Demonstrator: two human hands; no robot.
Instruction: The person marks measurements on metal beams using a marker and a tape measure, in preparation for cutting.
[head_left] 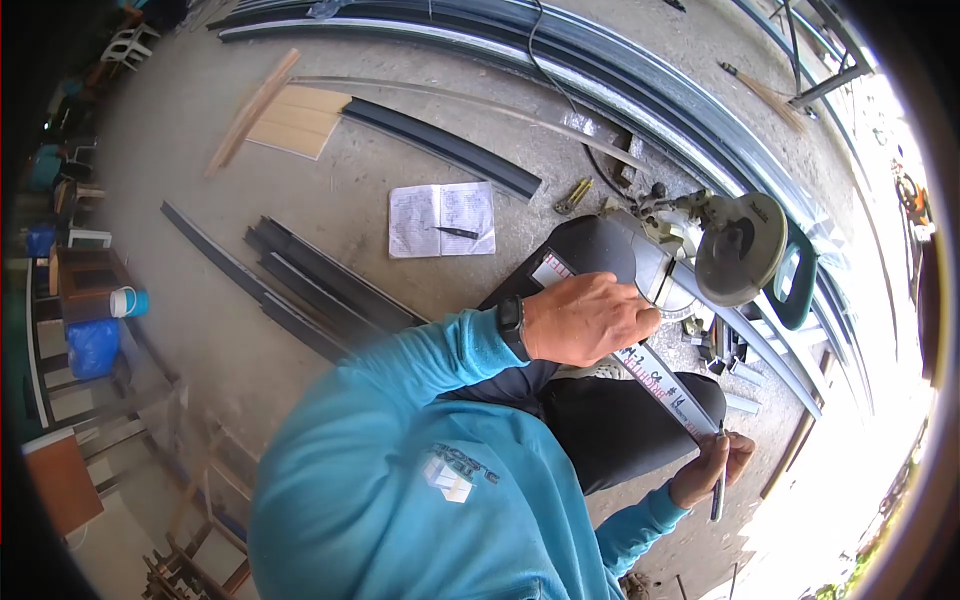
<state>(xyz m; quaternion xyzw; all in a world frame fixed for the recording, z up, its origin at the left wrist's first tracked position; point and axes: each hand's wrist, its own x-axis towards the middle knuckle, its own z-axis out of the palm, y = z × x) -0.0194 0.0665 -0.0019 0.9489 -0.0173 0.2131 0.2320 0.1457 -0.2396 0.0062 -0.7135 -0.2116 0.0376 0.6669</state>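
Note:
A metal strip (665,388) with red lettering and dark handwriting lies slantwise across both knees. My left hand (590,318), with a black watch at the wrist, is closed over the strip's middle part, its fingers curled. At the strip's lower right end, my right hand (712,468) pinches a slim pen-like marker (717,497). The marker's upper end is beside the strip's end; whether they touch cannot be made out. Beyond my knees stands a miter saw (740,248) with a round guard and green handle.
An open notebook (415,222) with a black pen (456,232) lies on the floor. Near it are a yellow cutter (573,196), dark metal profiles (330,285) and a wooden board (297,122). Long profiles (480,45) run along the top; a power cord crosses them.

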